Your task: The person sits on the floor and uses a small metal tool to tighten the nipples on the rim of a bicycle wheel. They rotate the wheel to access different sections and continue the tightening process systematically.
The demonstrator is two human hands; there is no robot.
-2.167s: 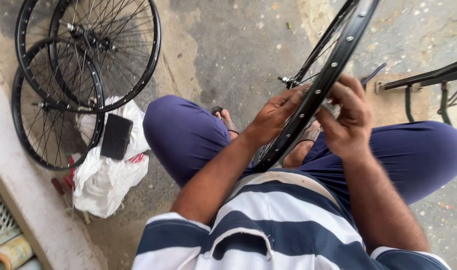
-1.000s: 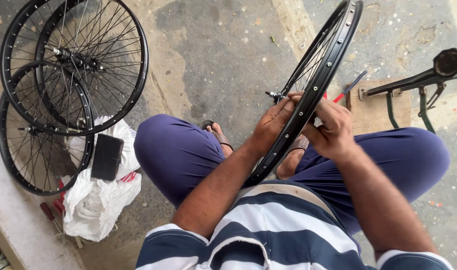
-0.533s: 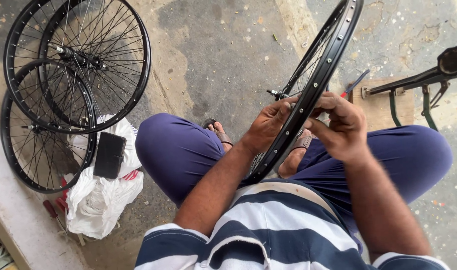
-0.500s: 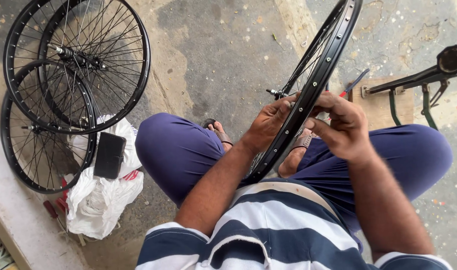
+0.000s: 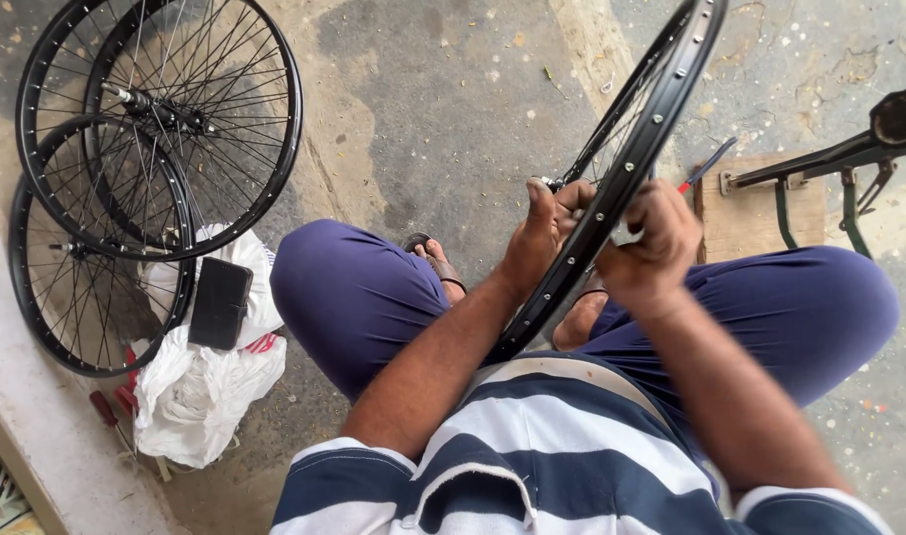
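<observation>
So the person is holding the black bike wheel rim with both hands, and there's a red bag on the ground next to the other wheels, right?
Almost. The bag is white, not red, as the head view shows. The rest holds: the left hand and the right hand both grip the black wheel rim, and the bag lies on the ground beside the other wheels, with a flat black thing on top.

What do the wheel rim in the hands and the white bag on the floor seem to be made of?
Wheel rim: most likely metal with a glossy black painted finish; it shines along its edge and carries a row of small silver spoke nipples. Both hands, left hand and right hand, grip it.

White bag: looks like thin plastic film; it is crumpled, softly wrinkled and slightly shiny.
</observation>
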